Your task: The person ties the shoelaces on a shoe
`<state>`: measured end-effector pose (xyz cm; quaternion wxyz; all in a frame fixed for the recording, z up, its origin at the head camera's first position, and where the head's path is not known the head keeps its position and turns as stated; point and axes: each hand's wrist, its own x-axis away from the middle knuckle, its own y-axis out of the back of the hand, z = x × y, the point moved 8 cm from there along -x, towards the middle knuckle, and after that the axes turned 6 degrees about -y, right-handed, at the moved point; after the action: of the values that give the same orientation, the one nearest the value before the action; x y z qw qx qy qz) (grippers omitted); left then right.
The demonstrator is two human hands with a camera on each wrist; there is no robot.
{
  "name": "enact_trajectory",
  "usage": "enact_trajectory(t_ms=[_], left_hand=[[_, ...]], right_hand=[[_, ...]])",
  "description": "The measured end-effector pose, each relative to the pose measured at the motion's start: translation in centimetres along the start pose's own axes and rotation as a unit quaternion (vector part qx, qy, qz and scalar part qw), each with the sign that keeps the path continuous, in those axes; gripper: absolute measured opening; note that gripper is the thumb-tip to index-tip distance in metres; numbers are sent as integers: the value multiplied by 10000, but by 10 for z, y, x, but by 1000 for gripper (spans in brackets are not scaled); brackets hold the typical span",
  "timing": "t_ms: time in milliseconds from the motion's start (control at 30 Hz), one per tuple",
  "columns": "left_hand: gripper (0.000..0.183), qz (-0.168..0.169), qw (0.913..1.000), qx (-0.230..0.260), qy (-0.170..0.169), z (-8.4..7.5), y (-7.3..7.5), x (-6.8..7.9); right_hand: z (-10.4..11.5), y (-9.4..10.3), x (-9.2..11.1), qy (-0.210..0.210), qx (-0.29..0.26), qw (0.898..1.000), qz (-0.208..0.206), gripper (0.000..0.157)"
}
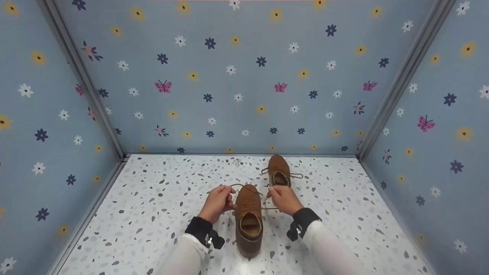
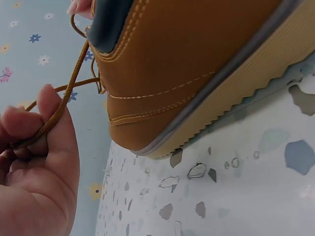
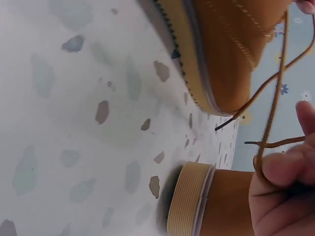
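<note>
A brown lace-up shoe (image 1: 249,233) stands on the speckled floor between my hands, toe pointing away from me. To its left, my left hand (image 1: 217,202) holds a brown shoelace (image 2: 74,81) in curled fingers, the cord crossing them in the left wrist view. My right hand (image 1: 284,200), to the right, pinches another part of the lace (image 3: 276,103) between thumb and finger. One lace stretch arches over the toe, and a loose dark tip (image 3: 221,124) hangs beside the shoe in the right wrist view.
A matching brown shoe (image 1: 278,166) with a tied lace stands just beyond my right hand, near the back wall. Blue flowered panels (image 1: 244,84) enclose the white speckled floor (image 1: 160,183) at the back and both sides, with grey metal corner posts (image 1: 401,76).
</note>
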<state>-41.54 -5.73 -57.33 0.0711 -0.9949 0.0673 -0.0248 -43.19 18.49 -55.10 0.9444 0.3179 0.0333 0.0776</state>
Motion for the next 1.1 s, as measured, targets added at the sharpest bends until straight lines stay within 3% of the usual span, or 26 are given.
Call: enact_trajectory(t_ms=[133,400,700,900,1100], left_hand=[[31,63,9998,-166,-83,-6,0,-1],[24,-88,9991,-375,-178,-15,2,0],[24,-599,9931,-811,-606,-24,14,2],[26,-894,9827,-1377,-861,-30,21,9],[25,-866,9765,-1891,-570,-25,23,12]], right_hand=[[-5,2,0,-304,-388,9986,199,39],[-10,5,0,-669,-847,9939,209,45],[-2,11,3,-494,-554,9972,71,45],[1,14,3,-346,-372,9987,-28,40],[2,12,3,-514,-432,9974,246,38]])
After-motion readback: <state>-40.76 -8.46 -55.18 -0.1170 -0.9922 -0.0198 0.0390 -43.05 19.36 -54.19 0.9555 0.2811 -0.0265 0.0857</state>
